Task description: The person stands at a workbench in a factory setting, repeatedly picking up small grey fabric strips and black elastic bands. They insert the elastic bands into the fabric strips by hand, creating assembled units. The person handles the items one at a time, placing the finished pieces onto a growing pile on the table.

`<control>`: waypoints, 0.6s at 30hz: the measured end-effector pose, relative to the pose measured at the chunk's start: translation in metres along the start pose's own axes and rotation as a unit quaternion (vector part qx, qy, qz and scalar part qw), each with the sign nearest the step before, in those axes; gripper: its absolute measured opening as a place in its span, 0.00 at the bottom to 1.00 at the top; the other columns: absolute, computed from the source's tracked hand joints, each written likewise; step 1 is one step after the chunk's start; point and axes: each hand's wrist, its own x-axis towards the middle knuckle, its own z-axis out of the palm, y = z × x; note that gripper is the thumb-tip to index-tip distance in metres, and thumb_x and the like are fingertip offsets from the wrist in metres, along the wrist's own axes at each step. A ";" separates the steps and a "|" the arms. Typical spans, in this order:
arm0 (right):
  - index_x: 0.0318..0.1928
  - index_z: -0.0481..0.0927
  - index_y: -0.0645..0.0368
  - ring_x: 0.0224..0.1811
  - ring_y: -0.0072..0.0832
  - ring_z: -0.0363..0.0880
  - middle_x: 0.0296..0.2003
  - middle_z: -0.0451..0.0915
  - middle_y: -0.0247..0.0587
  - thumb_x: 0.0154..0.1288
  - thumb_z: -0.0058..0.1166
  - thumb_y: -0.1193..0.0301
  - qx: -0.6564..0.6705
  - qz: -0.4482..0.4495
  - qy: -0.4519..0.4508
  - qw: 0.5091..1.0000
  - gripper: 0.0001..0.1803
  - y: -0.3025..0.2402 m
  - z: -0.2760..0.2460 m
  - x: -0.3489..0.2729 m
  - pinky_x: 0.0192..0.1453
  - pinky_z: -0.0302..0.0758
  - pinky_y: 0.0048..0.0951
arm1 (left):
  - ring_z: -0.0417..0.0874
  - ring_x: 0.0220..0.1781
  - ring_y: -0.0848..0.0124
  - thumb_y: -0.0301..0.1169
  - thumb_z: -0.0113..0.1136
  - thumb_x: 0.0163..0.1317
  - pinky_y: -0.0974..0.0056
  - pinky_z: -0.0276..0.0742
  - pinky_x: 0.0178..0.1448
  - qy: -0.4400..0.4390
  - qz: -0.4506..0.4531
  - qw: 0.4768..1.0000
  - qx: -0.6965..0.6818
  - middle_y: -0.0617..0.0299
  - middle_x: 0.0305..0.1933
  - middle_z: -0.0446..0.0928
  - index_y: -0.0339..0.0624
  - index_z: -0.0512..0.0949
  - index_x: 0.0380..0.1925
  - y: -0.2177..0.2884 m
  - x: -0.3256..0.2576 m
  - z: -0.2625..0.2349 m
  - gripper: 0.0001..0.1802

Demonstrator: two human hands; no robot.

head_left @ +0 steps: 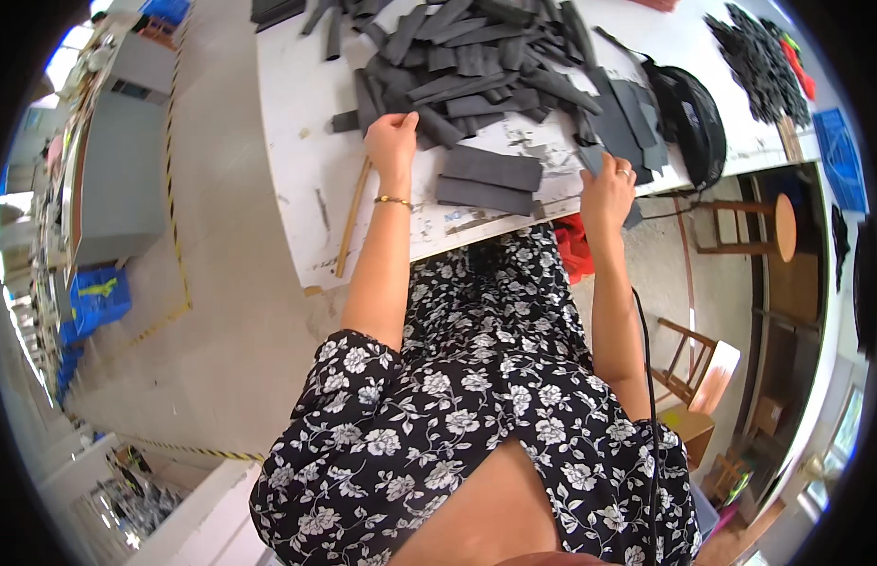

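On the white table (297,179) lies a heaped pile of dark grey curled strips (457,57), fabric or foam. My left hand (391,149) is at the pile's near left edge, its fingers curled closed against the strips. What it grips, if anything, is hidden. My right hand (608,193) is closed on a thin grey piece (591,158) beside a stack of flat dark grey pieces (637,118). Between my hands, two folded dark grey pieces (490,179) lie side by side near the table's front edge.
A thin wooden stick (354,219) lies by my left forearm. Right of the flat stack sits a black bag (691,127), its strap hanging over the edge. Another dark heap (759,66) is at far right. Wooden stools (740,226) stand right, a blue bag (101,300) left.
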 end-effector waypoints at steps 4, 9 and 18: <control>0.44 0.79 0.59 0.54 0.41 0.73 0.47 0.76 0.42 0.58 0.63 0.59 -0.102 -0.028 -0.119 0.987 0.19 0.022 0.024 0.000 0.52 0.73 0.43 | 0.85 0.28 0.66 0.39 0.70 0.53 0.63 0.79 0.40 0.016 0.038 0.995 0.086 0.55 0.28 0.85 0.32 0.85 0.36 0.004 -0.003 0.016 0.19; 0.45 0.79 0.62 0.53 0.40 0.73 0.48 0.76 0.43 0.60 0.59 0.61 -0.135 -0.041 -0.074 0.987 0.19 0.026 0.018 0.004 0.51 0.73 0.40 | 0.84 0.27 0.70 0.36 0.69 0.54 0.65 0.78 0.35 -0.019 -0.026 0.997 0.077 0.55 0.26 0.84 0.32 0.85 0.33 0.009 -0.004 0.009 0.16; 0.39 0.80 0.62 0.45 0.36 0.74 0.39 0.78 0.41 0.57 0.51 0.74 -0.137 -0.209 -0.086 0.964 0.09 0.022 0.027 0.006 0.49 0.72 0.36 | 0.84 0.30 0.68 0.24 0.60 0.60 0.65 0.83 0.34 -0.034 -0.090 0.938 -0.332 0.54 0.31 0.81 0.28 0.77 0.37 0.013 -0.015 -0.003 0.09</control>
